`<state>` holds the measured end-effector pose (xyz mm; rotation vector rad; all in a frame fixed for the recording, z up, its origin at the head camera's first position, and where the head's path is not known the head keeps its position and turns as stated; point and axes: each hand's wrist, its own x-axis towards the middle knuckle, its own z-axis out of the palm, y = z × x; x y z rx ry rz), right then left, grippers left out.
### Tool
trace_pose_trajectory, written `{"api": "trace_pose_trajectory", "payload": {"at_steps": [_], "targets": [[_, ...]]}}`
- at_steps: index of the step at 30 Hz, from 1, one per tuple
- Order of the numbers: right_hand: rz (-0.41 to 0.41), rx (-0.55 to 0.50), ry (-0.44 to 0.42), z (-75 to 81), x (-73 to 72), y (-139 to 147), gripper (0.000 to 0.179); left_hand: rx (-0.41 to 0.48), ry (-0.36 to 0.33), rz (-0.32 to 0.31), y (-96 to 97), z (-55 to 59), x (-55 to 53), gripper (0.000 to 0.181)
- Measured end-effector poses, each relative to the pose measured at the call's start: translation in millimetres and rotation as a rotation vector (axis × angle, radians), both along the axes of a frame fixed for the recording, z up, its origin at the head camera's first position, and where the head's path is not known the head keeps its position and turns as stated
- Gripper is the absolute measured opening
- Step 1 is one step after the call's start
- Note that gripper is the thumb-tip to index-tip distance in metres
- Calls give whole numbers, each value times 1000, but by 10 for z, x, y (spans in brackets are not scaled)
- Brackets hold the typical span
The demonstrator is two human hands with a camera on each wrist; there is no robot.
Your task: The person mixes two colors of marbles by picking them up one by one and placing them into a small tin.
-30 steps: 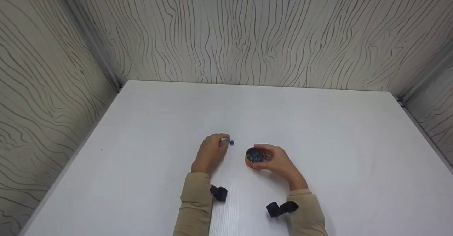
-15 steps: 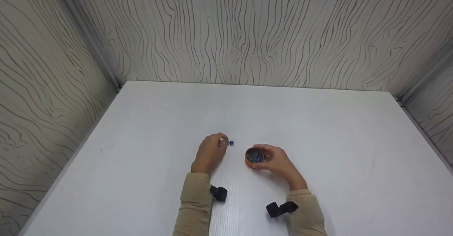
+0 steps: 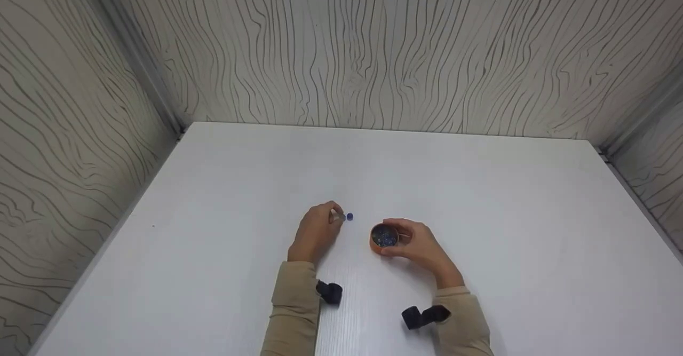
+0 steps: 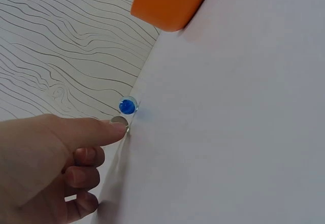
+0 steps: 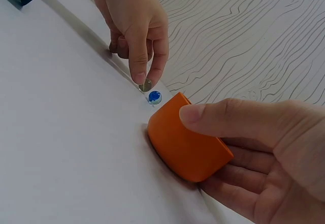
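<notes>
My left hand (image 3: 315, 229) pinches a clear greyish marble (image 5: 145, 85) between thumb and forefinger, low over the white table. Right beside it sits a clear marble with a blue centre (image 4: 128, 105), which my fingers do not appear to hold. My right hand (image 3: 421, 243) grips a small orange cup (image 5: 185, 140) by its side, thumb near the rim. From the head view, dark, glinting contents (image 3: 384, 235) show inside the cup; single pieces are too small to tell. The cup stands on the table, a short way right of the two marbles.
The white table (image 3: 507, 212) meets a wood-grain patterned panel (image 3: 352, 46) at the back and another panel (image 3: 64, 132) on the left. Black wrist cameras (image 3: 331, 293) jut from both sleeves.
The fingertips of my left hand have shifted very slightly at the clear marble. My right hand and the orange cup have stayed in place.
</notes>
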<state>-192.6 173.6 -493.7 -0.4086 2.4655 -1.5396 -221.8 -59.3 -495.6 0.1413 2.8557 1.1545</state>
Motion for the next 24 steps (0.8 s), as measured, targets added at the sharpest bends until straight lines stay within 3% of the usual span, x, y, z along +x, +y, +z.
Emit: {"api": "trace_pose_trajectory", "payload": {"at_steps": [15, 24], "targets": [[-22, 25, -16, 20, 25, -15, 64, 44, -21, 10, -22, 37, 46, 19], [-16, 34, -4, 22, 25, -2, 63, 30, -5, -46, -38, 89, 44, 18]]}}
